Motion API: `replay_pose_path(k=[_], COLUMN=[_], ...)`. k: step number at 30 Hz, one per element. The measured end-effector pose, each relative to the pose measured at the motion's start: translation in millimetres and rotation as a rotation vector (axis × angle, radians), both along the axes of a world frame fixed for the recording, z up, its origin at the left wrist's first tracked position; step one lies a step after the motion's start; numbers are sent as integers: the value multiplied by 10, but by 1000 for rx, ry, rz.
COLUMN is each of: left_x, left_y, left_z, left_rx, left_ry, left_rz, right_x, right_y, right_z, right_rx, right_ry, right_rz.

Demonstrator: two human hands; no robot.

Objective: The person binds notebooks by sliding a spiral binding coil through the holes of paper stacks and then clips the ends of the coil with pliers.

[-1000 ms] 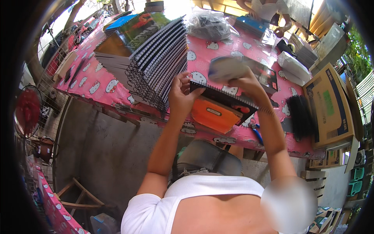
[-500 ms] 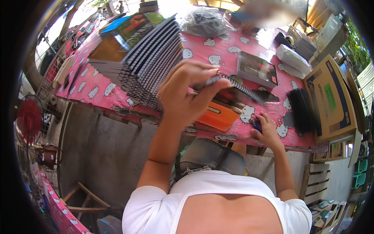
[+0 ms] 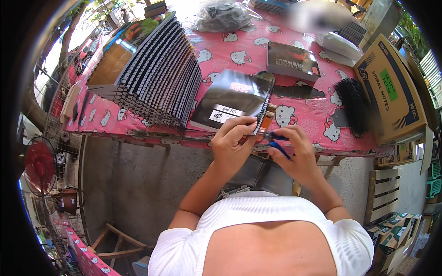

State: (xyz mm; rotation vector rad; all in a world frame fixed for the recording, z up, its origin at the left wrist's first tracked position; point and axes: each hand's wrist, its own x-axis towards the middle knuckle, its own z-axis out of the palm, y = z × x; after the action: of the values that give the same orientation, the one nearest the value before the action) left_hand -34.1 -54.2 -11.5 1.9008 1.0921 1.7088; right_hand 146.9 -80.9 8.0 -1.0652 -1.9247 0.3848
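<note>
A spiral notebook with a dark glossy cover lies on the table in front of me, its black coil along the right side. My left hand pinches the near corner by the coil's end. Blue-handled pliers are in my right hand, with their jaws at that same coil end. Whether the jaws grip the wire is too small to tell. An orange object shows partly from behind the notebook's coil edge.
A tall stack of spiral notebooks stands at left. Further back are another stack of notebooks and a clear plastic bag. Black coils lie beside a cardboard box at right. A pink patterned cloth covers the table.
The notebook, blurred and raised in my left hand before, now lies flat on the table. My right hand has lifted the pliers from the table and brought them left to the coil.
</note>
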Motion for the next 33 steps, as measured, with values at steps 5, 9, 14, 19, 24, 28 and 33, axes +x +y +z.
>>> replay_pose_path(k=[5,9,14,19,24,28,33], left_x=[-10,-39,-173,-333,-1194,-2314,-2640], left_y=[54,131,313,244,224,735,1055], left_z=[-60,-91,314,522,1142,1243,1130], left_rx=[133,243,293,230,432,318,27], left_ry=[37,74,97,253,-188,-649,-751], left_rz=[11,11,136,131,492,742,552], right_x=[154,210,829,-250,-439,-1302,-2155], right_y=[146,170,623,871,1749,2369,2652], right_z=[-153,-299,-679,387,1452,1629,1015], right_rx=[-1342,-980,-172,296,135,-83,164], right_ry=[1009,686,-514,-134,583,709,253], right_rz=[503,328,-361,-28,345,473,130])
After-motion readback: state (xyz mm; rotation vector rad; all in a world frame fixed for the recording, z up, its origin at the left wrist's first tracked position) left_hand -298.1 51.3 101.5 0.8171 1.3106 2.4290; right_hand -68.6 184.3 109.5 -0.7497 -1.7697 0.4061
